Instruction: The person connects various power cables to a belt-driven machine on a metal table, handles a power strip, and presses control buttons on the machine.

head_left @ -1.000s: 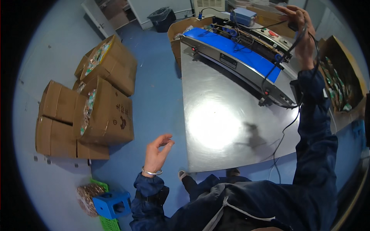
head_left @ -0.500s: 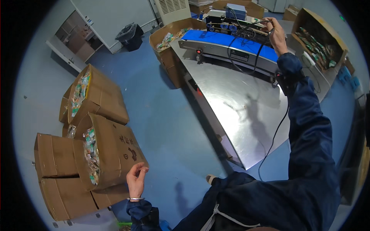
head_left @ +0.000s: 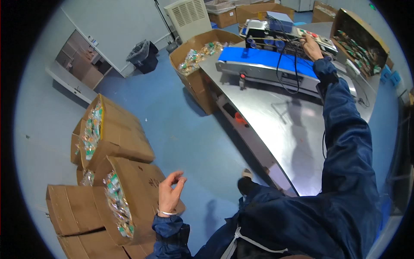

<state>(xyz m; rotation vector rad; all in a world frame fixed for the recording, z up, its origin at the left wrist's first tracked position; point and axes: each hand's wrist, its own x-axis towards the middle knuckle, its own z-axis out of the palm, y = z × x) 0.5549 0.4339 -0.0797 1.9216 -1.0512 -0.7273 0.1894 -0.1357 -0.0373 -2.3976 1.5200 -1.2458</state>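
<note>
Cable [head_left: 296, 64] pinched in right grip [head_left: 311, 47], left grip [head_left: 169, 194] unclenched; metal table [head_left: 276, 125], blue floor [head_left: 185, 138] below.

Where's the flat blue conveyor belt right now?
In the head view, the flat blue conveyor belt sits right of centre in the upper part, above the shiny silver metal table, just left of and below the right hand.

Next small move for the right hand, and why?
I'd probably lift the thin looped black cable clear of the flat blue conveyor belt: its loop hangs across the belt and down over the silver metal front, and the right hand is close beside it.
</note>
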